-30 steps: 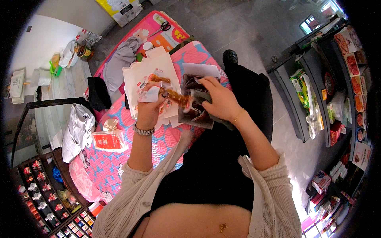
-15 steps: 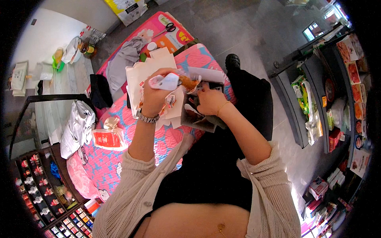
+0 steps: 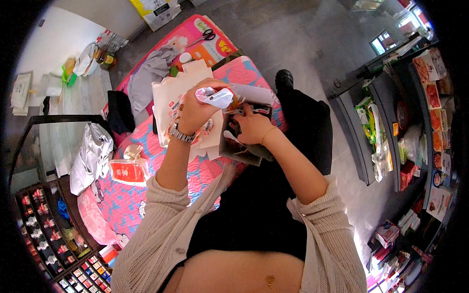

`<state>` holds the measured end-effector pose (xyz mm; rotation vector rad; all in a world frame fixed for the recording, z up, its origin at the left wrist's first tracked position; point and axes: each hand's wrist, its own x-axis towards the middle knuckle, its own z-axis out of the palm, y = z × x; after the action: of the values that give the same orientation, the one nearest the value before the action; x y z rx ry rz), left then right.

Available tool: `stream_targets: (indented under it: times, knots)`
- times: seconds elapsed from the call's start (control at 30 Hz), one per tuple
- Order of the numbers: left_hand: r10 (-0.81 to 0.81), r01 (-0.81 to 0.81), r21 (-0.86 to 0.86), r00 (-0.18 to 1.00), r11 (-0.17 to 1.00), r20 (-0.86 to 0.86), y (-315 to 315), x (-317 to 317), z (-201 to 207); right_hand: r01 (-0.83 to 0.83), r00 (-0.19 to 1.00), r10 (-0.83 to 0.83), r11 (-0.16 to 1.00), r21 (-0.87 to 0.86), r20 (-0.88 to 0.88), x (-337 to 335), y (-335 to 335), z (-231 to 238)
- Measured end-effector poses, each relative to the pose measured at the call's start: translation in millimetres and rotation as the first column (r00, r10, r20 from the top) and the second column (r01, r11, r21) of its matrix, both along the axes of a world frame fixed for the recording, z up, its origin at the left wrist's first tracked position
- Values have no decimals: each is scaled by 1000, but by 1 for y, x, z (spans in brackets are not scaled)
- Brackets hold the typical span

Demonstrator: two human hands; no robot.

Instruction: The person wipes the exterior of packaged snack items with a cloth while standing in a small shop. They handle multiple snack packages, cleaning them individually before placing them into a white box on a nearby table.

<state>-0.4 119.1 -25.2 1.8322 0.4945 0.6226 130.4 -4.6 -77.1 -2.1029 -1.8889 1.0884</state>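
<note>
The left hand [image 3: 198, 108] is closed around a snack packet [image 3: 215, 97], which is held above the left rim of an open grey cardboard box [image 3: 238, 156]; the right hand [image 3: 256, 128] has its fingers bent down inside this box, and I cannot tell whether they grip something there. In my judgement, the packet could slip, because its film looks smooth, and it might catch on the raised box flap [image 3: 252, 93]. The box could also tilt, if the right hand presses against one wall, since the quilted pink cover [image 3: 240, 71] near it seems soft. The packet looks whitish and shiny at the held end, lightly creased, with orange-brown contents toward the box, partly blurred.
</note>
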Motion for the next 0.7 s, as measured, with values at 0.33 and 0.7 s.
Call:
stream_targets:
  times: [0.33,0.7]
  knots:
    - [-159,162,94,986,982,-42,5,0,-26,-185,972,198,977,-107,124,-8,20,-12]
    - [-160,176,285,984,942,-78,-4,21,-35,-245,968,246,969,-36,52,1,8,-12]
